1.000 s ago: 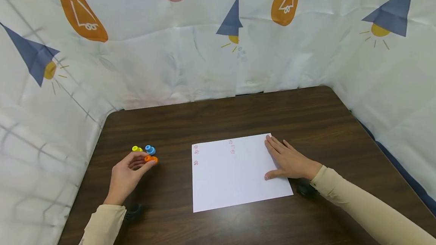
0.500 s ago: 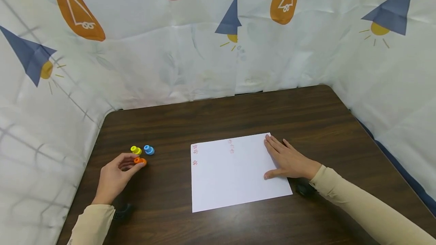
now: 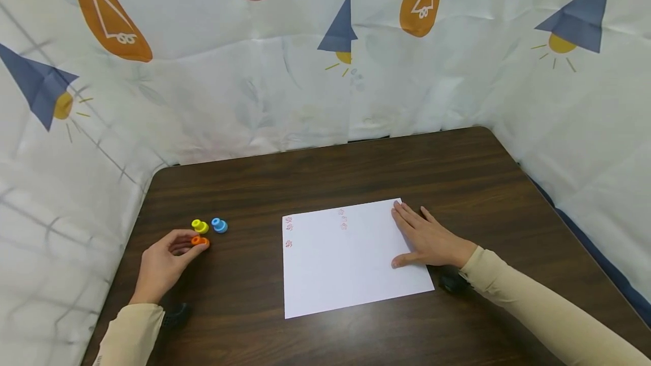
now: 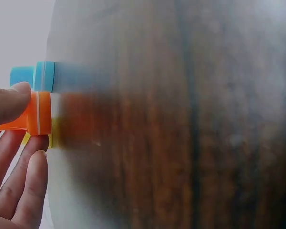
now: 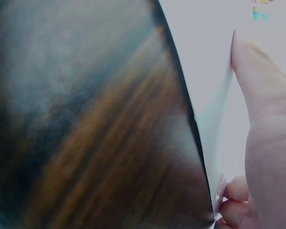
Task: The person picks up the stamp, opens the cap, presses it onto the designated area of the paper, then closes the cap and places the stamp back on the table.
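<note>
At the left of the table, my left hand (image 3: 160,264) pinches a small orange toy stamp (image 3: 202,241) between thumb and fingers. In the left wrist view the orange stamp lies sideways in the picture, its wide end at the table surface. Just beyond it stand a yellow stamp (image 3: 200,226) and a blue stamp (image 3: 220,225); the blue one (image 4: 44,76) also shows in the left wrist view, with the yellow mostly hidden. My right hand (image 3: 432,239) rests spread on the right side of a white sheet of paper (image 3: 351,275), which bears several small red stamp prints (image 3: 289,225).
The dark wood table (image 3: 325,174) has rounded far corners. White printed cloth (image 3: 213,89) hangs behind it and along both sides. A dark wrist device (image 3: 451,281) sits under the right wrist.
My left hand has moved left with the orange stamp, away from the blue one and in front of the yellow one. My right hand stays on the paper.
</note>
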Tool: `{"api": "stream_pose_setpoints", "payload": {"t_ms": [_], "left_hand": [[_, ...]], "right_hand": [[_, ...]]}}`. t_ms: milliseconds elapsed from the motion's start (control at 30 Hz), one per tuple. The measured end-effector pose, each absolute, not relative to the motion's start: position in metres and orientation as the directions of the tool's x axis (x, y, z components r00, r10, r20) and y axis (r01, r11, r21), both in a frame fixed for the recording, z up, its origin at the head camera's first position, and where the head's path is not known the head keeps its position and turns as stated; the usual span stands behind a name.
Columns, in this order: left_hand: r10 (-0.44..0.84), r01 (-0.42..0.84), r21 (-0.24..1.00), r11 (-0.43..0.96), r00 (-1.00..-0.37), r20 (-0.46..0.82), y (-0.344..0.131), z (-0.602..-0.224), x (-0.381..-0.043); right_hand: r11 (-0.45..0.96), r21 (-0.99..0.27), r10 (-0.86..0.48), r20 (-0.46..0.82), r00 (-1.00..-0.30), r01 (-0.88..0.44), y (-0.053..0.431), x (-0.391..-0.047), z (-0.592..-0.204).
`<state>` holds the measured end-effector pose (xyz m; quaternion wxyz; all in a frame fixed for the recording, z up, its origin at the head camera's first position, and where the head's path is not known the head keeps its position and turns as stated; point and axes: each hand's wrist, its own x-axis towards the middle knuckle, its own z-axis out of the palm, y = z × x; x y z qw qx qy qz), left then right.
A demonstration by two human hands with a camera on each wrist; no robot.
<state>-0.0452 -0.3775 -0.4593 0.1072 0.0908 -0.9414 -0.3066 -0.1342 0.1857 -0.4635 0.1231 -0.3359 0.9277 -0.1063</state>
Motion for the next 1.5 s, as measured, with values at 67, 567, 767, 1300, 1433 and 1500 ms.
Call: {"api": "stream_pose_setpoints", "payload": {"t_ms": [67,567,767,1300,1433,1500], "left_hand": [[-0.247,-0.123,0.598,0.792,-0.961,0.129,-0.379,-0.459,-0.045],[-0.24,-0.136,0.601,0.788,-0.966,0.095,-0.384,-0.46,-0.047],[-0.254,-0.15,0.598,0.788,-0.963,0.094,-0.386,-0.459,-0.046],[-0.283,-0.127,0.598,0.791,-0.944,0.173,-0.383,-0.448,-0.043],[-0.278,-0.103,0.614,0.782,-0.94,0.197,-0.381,-0.442,-0.044],[-0.275,-0.097,0.616,0.782,-0.94,0.202,-0.38,-0.44,-0.045]], "right_hand": [[0.751,-0.276,-0.651,-0.155,-0.743,-0.6,0.186,-0.134,-0.464],[0.751,-0.284,-0.65,-0.156,-0.744,-0.596,0.186,-0.134,-0.465],[0.751,-0.272,-0.65,-0.15,-0.745,-0.601,0.186,-0.133,-0.464],[0.746,-0.277,-0.656,-0.149,-0.74,-0.606,0.187,-0.135,-0.465],[0.745,-0.278,-0.657,-0.151,-0.739,-0.606,0.187,-0.134,-0.465],[0.747,-0.275,-0.656,-0.155,-0.739,-0.605,0.188,-0.134,-0.465]]}}
